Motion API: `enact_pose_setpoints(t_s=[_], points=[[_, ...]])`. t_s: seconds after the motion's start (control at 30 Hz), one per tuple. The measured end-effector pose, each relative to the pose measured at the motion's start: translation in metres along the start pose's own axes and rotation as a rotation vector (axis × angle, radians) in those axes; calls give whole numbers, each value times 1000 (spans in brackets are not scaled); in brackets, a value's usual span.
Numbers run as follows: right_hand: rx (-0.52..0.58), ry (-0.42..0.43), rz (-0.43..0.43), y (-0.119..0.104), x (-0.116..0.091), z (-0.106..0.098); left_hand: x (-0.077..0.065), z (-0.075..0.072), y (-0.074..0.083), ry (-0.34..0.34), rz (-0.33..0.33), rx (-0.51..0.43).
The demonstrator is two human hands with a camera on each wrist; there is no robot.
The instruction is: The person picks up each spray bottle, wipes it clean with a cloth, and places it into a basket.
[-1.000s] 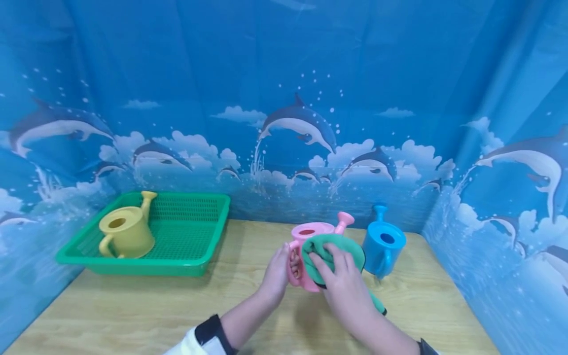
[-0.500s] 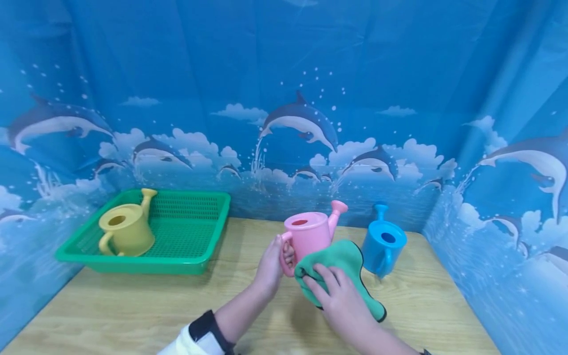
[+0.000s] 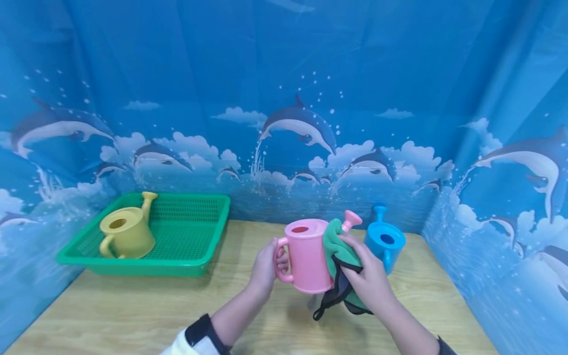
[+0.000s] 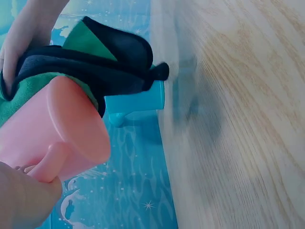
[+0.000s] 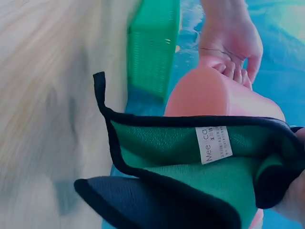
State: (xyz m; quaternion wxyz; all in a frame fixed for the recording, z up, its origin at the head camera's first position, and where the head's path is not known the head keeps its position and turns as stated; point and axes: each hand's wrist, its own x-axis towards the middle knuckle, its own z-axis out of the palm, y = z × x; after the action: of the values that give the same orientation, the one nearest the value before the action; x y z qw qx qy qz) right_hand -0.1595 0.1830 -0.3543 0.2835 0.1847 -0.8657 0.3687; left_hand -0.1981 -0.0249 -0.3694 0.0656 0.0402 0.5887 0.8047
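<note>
My left hand grips the handle of a pink watering can, its fingers curled through the loop. The can hangs above the table, its bottom facing the left wrist camera. With my right hand I hold a green cloth with black edging against the can's spout side. The cloth covers the base of the spout, and the pink sprinkler head shows above it. Loose folds and a black hanging loop dangle below; a white label shows on the cloth in the right wrist view.
A green basket stands at the left with a yellow watering can inside. Behind my right hand stands a blue watering can on the wooden table. A blue dolphin-print curtain surrounds the table's back and sides.
The cloth has moved from the can's front and lower side round to its spout side, with my right hand going right and up. My left hand keeps its grip on the handle.
</note>
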Motion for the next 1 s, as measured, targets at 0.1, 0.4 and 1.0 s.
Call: enact_pose_setpoints(t_s=[0.1, 0.4, 1.0], points=[[18, -22, 35, 1, -5, 1, 1, -2, 0, 8, -1, -9], [-60, -14, -75, 9, -33, 13, 4, -10, 5, 24, 28, -60], [-83, 110, -128, -6, -10, 3, 0, -1, -3, -14, 20, 15]])
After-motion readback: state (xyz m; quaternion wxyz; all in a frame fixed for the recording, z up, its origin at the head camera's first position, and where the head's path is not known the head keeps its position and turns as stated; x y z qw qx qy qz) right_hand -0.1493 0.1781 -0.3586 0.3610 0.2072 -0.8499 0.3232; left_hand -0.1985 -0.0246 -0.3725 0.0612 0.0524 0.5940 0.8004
